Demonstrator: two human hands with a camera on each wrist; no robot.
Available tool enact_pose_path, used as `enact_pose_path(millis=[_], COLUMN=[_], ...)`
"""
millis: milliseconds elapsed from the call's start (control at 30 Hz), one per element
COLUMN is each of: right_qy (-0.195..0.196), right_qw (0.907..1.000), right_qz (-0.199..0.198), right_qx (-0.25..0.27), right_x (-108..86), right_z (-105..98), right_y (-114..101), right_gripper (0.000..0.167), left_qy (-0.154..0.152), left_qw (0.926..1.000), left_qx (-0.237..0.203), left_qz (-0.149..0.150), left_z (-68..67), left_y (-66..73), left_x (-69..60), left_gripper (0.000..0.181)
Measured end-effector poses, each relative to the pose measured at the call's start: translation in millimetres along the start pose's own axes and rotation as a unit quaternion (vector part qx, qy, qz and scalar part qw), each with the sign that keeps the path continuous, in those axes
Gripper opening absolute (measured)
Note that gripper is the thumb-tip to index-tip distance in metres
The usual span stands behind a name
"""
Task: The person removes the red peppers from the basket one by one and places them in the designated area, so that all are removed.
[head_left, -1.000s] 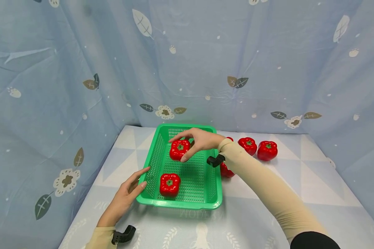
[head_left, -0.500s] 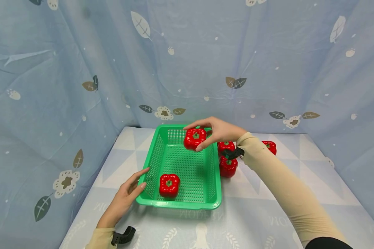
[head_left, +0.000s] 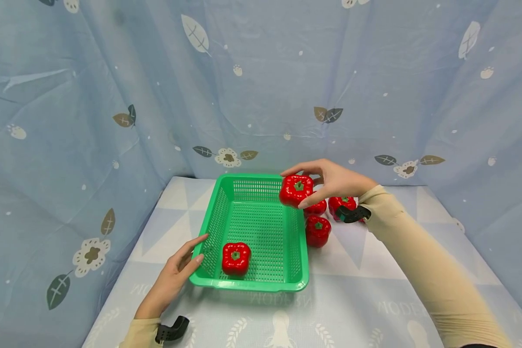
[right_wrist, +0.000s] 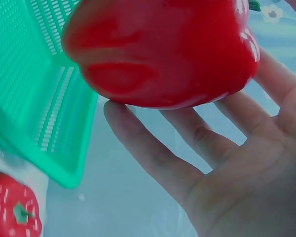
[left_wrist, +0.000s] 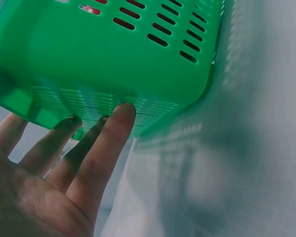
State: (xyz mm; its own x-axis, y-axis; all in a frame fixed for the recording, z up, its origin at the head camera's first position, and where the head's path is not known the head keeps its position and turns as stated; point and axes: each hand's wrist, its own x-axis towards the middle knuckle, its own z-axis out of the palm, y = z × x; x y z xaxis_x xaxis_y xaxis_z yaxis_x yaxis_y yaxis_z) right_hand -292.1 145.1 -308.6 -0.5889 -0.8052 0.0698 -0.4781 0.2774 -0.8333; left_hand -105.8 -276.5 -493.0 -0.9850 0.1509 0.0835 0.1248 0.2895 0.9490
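Note:
My right hand (head_left: 334, 180) grips a red bell pepper (head_left: 297, 190) between thumb and fingers, held up over the back right corner of the green basket (head_left: 261, 287). In the right wrist view the bell pepper (right_wrist: 163, 54) fills the top, with fingertips touching its underside. My left hand (head_left: 170, 279) rests against the basket's left side near the front, and the left wrist view has its fairly straight fingers touching the outer wall. Inside the basket, near the front left, sits another red bell pepper (head_left: 236, 259).
Right beside the basket stand a red bell pepper (head_left: 318, 232) and a second pepper (head_left: 316, 208) behind it. Further right, a pepper (head_left: 341, 206) is partly hidden by the right wrist's black strap. A patterned blue curtain (head_left: 261, 87) hangs behind the table.
The right hand has lifted the held bell pepper from over the basket's middle and carried it right, to the back right corner. The left hand and basket have stayed put.

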Motion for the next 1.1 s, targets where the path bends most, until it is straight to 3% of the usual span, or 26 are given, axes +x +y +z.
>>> enact_pose_path(millis=[400, 700, 1100], right_qy=[0.049, 0.084, 0.109], right_qw=[0.9979, 0.9914, 0.9852], right_qz=[0.041, 0.089, 0.131], right_qx=[-0.014, -0.046, 0.017], right_x=[-51.4, -90.6, -128.3], right_z=[-27.5, -34.9, -22.8], right_y=[10.1, 25.4, 56.7], right_gripper=[0.070, 0.068, 0.069], left_qy=[0.000, -0.003, -0.004], left_qw=[0.9999, 1.0000, 1.0000], left_qx=[0.010, 0.003, 0.003], left_qz=[0.003, -0.004, 0.003], left_z=[-0.2, 1.1, 0.9], left_y=[-1.7, 0.2, -0.1], left_x=[0.0, -0.6, 0.2], left_gripper=[0.052, 0.052, 0.052])
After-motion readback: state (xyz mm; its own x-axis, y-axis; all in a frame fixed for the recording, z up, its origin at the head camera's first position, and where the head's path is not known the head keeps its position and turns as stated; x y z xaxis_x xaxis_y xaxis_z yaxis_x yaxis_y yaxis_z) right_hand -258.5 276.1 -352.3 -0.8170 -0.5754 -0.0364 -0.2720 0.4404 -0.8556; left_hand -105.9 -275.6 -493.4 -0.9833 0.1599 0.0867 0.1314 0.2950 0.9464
